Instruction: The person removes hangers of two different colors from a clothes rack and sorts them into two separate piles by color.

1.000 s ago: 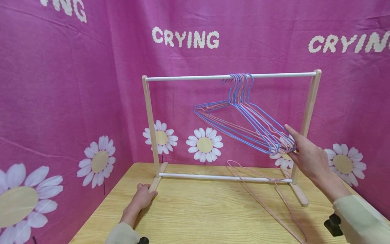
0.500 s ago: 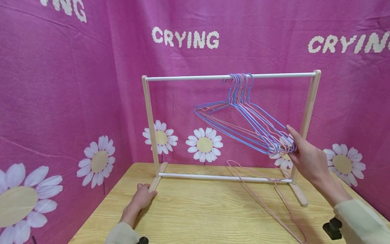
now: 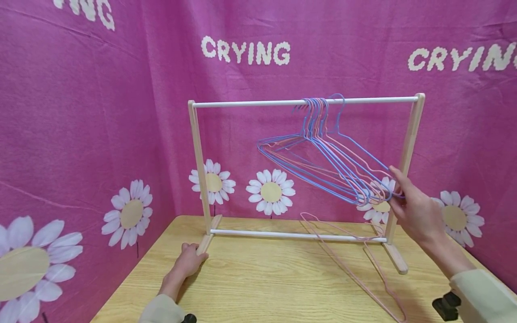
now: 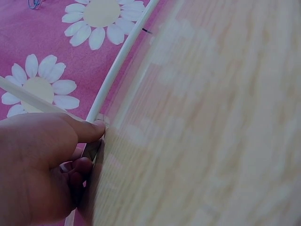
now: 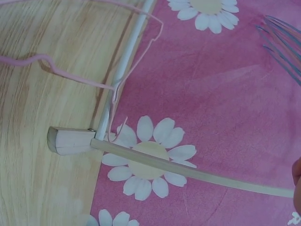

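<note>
A small wooden rack with a white top rod [image 3: 250, 103] stands on the table. Several blue and pink wire hangers [image 3: 317, 119] hang bunched on the rod, right of its middle. My right hand [image 3: 422, 213] pinches the lower right corner of the rightmost blue hanger [image 3: 361, 146]. That hanger's hook is apart from the bunch and rises a little above the rod. At the left, my left hand [image 3: 187, 260] grips the front end of the rack's wooden foot [image 3: 207, 242], with the thumb on top in the left wrist view. Only a sliver of the right hand shows in the right wrist view.
A pink wire hanger [image 3: 343, 264] lies across the rack's white lower bar [image 3: 262, 233] and reaches toward the table's front. The rack's right foot [image 3: 397, 260] is beside it. Pink cloth [image 3: 242, 80] with daisies surrounds the wooden table [image 3: 258, 273].
My right hand has moved slightly to the right with the blue hanger, whose hook has slid right and up, away from the bunch. The left hand has stayed on the foot.
</note>
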The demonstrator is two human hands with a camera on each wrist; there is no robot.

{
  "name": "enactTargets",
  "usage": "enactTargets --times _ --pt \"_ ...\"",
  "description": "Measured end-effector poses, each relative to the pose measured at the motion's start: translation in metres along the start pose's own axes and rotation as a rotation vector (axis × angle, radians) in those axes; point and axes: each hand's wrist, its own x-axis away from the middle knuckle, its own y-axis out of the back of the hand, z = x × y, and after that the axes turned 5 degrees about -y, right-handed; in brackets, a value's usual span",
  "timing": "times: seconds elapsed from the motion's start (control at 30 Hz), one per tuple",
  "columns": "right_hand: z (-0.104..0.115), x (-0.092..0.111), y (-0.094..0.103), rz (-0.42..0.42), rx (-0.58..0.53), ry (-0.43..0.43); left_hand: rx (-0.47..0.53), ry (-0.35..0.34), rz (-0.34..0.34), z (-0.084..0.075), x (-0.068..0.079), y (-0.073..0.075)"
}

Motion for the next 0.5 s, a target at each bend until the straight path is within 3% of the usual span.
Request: enactTargets --times 0.1,0.3,0.5 --pt "0.000 -0.002 0.002 -0.016 0.004 -0.027 -0.002 -0.003 -0.003 0.000 0.001 0.001" --pt "0.004 -0.003 0.007 -0.055 -0.043 -0.160 0.003 -0.011 -0.009 0.000 0.001 0.001" --pt "0.008 0.007 0.013 -0.067 -0.078 -0.247 0.006 -0.012 -0.007 -0.001 0.001 0.001"
